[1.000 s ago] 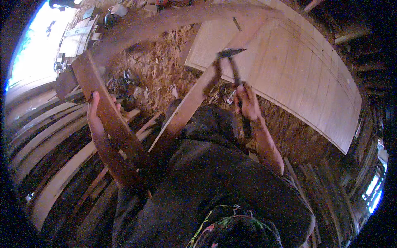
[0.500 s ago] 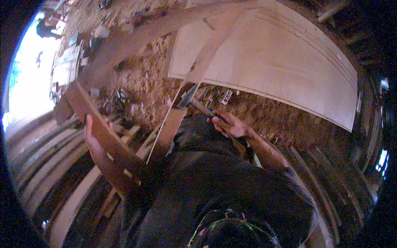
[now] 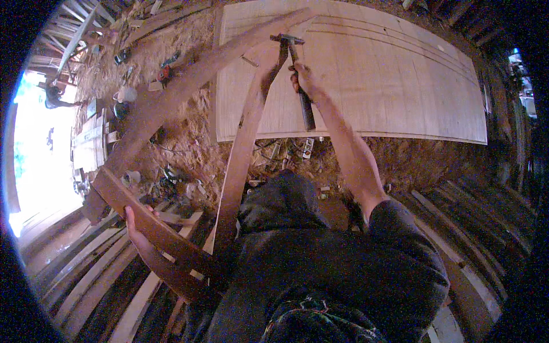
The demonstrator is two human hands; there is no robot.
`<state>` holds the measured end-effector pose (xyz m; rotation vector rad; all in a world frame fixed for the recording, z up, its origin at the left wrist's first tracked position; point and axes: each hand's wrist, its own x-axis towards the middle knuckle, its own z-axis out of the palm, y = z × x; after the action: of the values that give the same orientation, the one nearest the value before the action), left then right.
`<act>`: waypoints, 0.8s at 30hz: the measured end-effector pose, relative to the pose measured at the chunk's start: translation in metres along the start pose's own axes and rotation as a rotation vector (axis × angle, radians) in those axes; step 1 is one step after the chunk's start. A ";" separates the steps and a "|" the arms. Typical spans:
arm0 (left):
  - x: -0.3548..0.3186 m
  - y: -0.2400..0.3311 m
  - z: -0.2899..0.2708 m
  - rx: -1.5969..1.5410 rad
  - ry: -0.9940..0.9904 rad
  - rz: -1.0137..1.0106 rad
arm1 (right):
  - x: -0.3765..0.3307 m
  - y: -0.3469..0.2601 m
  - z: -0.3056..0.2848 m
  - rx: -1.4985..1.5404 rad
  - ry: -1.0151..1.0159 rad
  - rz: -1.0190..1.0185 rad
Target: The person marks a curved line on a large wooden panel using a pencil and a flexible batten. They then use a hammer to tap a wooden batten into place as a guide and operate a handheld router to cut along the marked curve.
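Observation:
My right hand [image 3: 306, 80] is closed round the handle of a hammer [image 3: 307, 114], its arm stretched far forward. The hammer head lies over the far end of a narrow wooden board [image 3: 243, 131] that runs from my body toward a pale plywood sheet. My left hand [image 3: 139, 220] grips the edge of a brown wooden plank [image 3: 154, 226] at the left, thumb and fingers on either side. A longer beam [image 3: 191, 80] crosses from the plank's far end up to the right. These pieces look like parts of one frame; the joints are hard to make out.
The plywood sheet [image 3: 377, 86] takes up the far right. Stacked lengths of timber [image 3: 97, 274] lie on both sides of me. Brown ground with scraps, a white bucket [image 3: 126, 94] and a small power strip [image 3: 307, 148] lies between. Another person [image 3: 54, 96] is at the far left.
My right hand has carried the hammer forward, from beside the board's middle to its far end over the plywood. The left hand keeps its grip on the plank. The whole view has shifted somewhat.

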<state>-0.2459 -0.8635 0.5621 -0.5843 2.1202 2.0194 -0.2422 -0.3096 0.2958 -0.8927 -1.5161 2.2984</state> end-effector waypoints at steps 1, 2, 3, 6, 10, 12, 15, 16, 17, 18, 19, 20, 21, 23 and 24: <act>0.004 -0.005 0.007 -0.009 -0.033 -0.016 | 0.041 -0.005 -0.032 -0.027 0.032 0.006; 0.002 -0.005 0.000 0.006 -0.028 -0.023 | 0.052 -0.006 -0.029 -0.033 0.033 0.038; 0.001 -0.003 -0.005 0.020 -0.023 -0.030 | 0.058 -0.003 -0.025 -0.065 0.080 -0.054; -0.014 0.009 -0.006 -0.038 0.204 0.073 | 0.074 0.002 -0.040 -0.181 0.186 -0.205; -0.011 0.035 -0.049 -0.059 -0.044 0.295 | 0.076 0.060 -0.136 -0.559 0.351 -0.227; -0.002 0.029 -0.001 -0.184 -0.111 0.280 | 0.091 -0.012 -0.275 -0.984 0.440 -0.272; 0.014 0.048 0.021 -0.075 -0.188 0.470 | 0.055 0.004 -0.265 -1.491 0.681 -0.347; -0.005 0.061 0.049 0.073 -0.176 0.500 | 0.015 0.041 -0.222 -1.611 0.800 -0.366; -0.011 0.066 0.066 0.237 -0.152 0.684 | -0.014 0.028 -0.184 -1.657 0.870 -0.425; -0.017 0.064 0.084 0.443 -0.156 0.843 | -0.045 0.000 -0.167 -1.666 0.936 -0.486; -0.022 0.058 0.103 0.612 -0.133 1.008 | -0.068 -0.032 -0.155 -1.522 0.834 -0.423; -0.028 0.058 0.118 0.778 -0.282 1.086 | -0.091 -0.060 -0.145 -1.379 0.755 -0.347; -0.038 0.064 0.128 0.937 -0.424 1.185 | -0.116 -0.077 -0.117 -1.133 0.589 -0.286; -0.045 0.058 0.146 1.062 -0.707 1.080 | -0.186 -0.101 -0.046 -0.468 0.093 -0.103; -0.050 0.041 0.155 1.136 -0.741 1.123 | -0.228 -0.108 -0.017 -0.130 -0.124 0.026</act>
<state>-0.2393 -0.7021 0.6061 1.4710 2.6179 0.5456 -0.0668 -0.3673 0.4686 -0.8194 -1.7318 2.3350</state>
